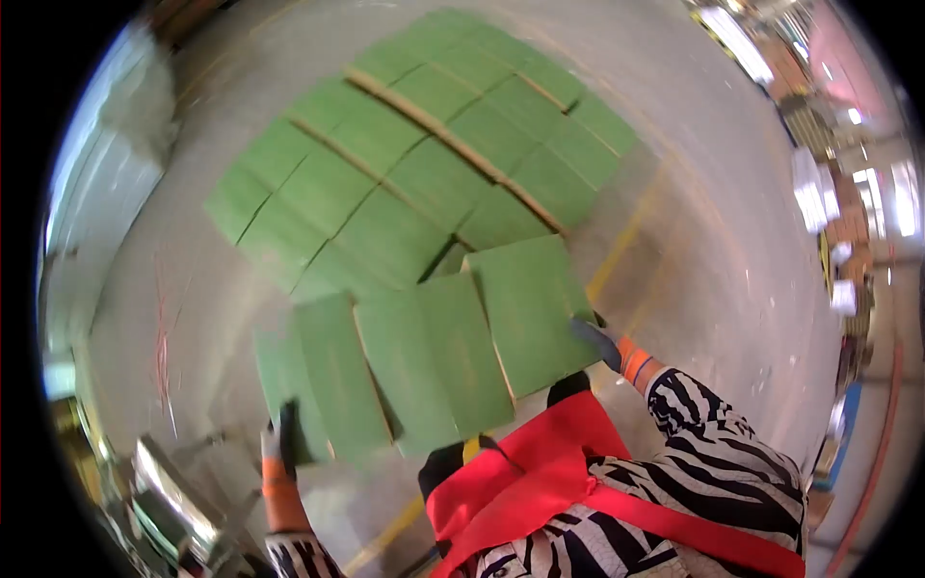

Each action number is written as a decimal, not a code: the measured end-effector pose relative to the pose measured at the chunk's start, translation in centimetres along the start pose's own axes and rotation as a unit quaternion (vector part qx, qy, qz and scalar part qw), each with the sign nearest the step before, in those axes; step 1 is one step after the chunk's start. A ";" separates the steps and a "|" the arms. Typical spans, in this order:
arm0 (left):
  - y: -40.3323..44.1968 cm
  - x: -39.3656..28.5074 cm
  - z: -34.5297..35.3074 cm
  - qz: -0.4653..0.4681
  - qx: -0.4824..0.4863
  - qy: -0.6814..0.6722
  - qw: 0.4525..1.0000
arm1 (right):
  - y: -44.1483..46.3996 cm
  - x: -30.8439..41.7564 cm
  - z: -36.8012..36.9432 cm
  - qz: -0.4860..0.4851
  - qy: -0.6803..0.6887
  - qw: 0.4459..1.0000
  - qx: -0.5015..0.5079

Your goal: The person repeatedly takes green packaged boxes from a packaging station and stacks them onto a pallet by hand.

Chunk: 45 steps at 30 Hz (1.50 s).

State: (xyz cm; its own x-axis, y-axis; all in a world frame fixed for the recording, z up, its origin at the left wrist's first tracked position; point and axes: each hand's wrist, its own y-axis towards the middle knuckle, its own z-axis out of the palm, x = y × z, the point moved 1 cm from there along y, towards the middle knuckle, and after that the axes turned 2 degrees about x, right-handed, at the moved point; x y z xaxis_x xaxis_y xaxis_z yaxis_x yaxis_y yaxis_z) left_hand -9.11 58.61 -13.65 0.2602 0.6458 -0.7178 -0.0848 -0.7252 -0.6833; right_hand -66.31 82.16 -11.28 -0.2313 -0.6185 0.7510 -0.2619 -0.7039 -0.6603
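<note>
A row of green flat cardboard-like pieces (424, 366) spans the space between my hands, in front of my body. They lie side by side, with brown edges showing at the gaps. My left hand (283, 438), in a dark glove with an orange cuff, grips the row's left end. My right hand (599, 345), gloved the same way, clasps the right end with its thumb on top. The fingers beneath are hidden. Just beyond lies a wide layer of similar green pieces (405, 178), in rows with brown edges; the held row overlaps its near side in view.
Grey concrete floor (742, 279) surrounds the green layer, with a yellow line (626, 236) on the right. Wrapped white goods (116, 183) stand at the left. A shiny metal machine part (178, 491) is at the lower left. Stacked goods (848, 212) line the right side.
</note>
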 end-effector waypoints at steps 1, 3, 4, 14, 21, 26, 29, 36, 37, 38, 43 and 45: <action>2.3 -4.7 5.3 0.006 0.040 0.021 0.999 | -0.6 -1.0 -3.5 0.002 0.078 0.996 -0.033; 9.3 -12.9 16.1 0.077 0.117 0.075 0.987 | 0.1 0.1 -9.5 -0.040 0.158 0.984 -0.075; 13.7 -15.8 20.8 0.131 0.156 0.110 0.973 | 1.4 -0.1 -12.7 -0.052 0.196 0.974 -0.106; 45.1 -48.5 72.7 0.258 0.215 0.387 0.858 | 32.9 7.1 -45.7 -0.125 0.382 0.879 -0.257; 56.5 -53.9 85.5 0.114 0.220 0.261 0.933 | 44.0 12.4 -51.4 -0.172 0.260 0.898 -0.309; 58.9 -51.1 85.2 0.089 0.169 0.273 0.943 | 43.0 13.3 -52.2 -0.108 0.231 0.919 -0.301; 59.6 -50.3 84.5 0.054 0.201 0.257 0.944 | 44.4 10.1 -52.0 -0.097 0.283 0.904 -0.306; 62.8 -54.0 87.4 0.092 0.102 0.448 0.883 | 44.6 13.2 -50.9 -0.114 0.315 0.899 -0.281; 61.2 -55.0 89.8 0.101 0.111 0.541 0.828 | 44.9 12.8 -50.6 -0.106 0.321 0.901 -0.271; 66.4 -54.8 88.5 0.207 0.176 0.563 0.781 | 45.4 12.3 -50.3 -0.098 0.328 0.902 -0.261; 58.3 -49.6 92.3 0.432 -0.213 0.698 0.530 | 46.3 10.2 -51.3 -0.097 0.118 0.961 -0.230; 51.4 -45.3 89.4 0.595 -0.172 0.515 0.593 | 44.5 10.0 -51.6 -0.122 0.100 0.956 -0.247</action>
State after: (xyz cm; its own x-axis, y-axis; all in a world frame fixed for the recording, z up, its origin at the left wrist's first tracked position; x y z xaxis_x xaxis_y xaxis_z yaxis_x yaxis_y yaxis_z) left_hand -111.20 13.41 -28.26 0.6781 -0.7304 -0.0816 -0.6414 -0.6423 0.4197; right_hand -128.62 62.68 -33.21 -0.2687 -0.3421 0.9004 -0.7304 -0.5370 -0.4220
